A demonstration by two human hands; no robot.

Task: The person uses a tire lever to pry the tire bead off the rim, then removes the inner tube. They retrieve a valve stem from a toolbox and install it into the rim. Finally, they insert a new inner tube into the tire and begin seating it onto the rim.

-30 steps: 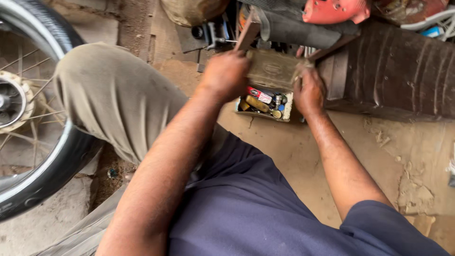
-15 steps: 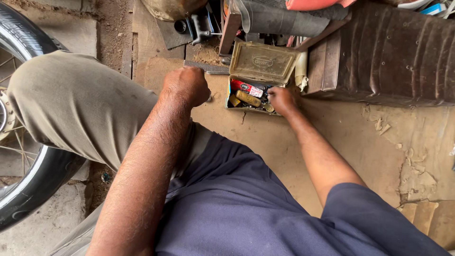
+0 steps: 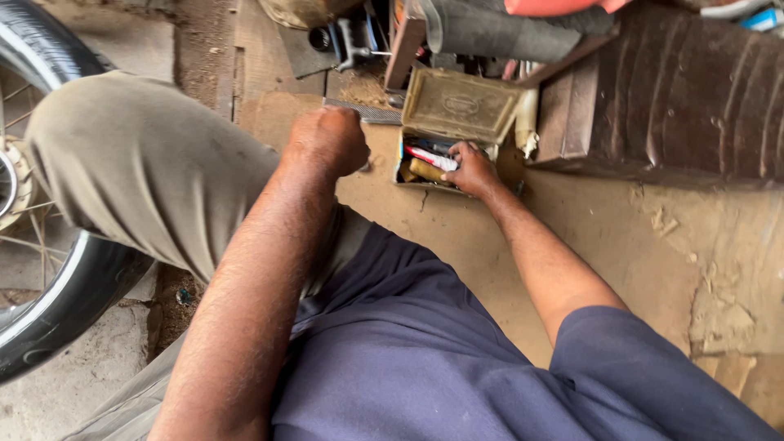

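Note:
A small worn metal tin [image 3: 406, 155] stands on the dusty floor with its hinged lid [image 3: 460, 106] tipped open toward the back. Inside lie a red-and-white tube [image 3: 429, 155] and a brownish cylinder [image 3: 425, 170]. My right hand [image 3: 472, 169] reaches into the tin's right half, fingers curled down among the contents; what they touch is hidden. My left hand [image 3: 327, 139] is a closed fist resting just left of the tin, beside a flat ridged metal strip [image 3: 371, 113]. Nothing shows in the fist.
My bent knee in khaki trousers [image 3: 139, 163] fills the left. A spoked wheel with a black tyre [image 3: 57, 286] stands at far left. A dark ribbed tyre piece [image 3: 686, 90], a wooden bar [image 3: 406, 45] and metal parts crowd the back.
Both hands were on the tin a second ago. The lid now stands open, my left hand has pulled away to the left, and my right hand has dipped inside the tin.

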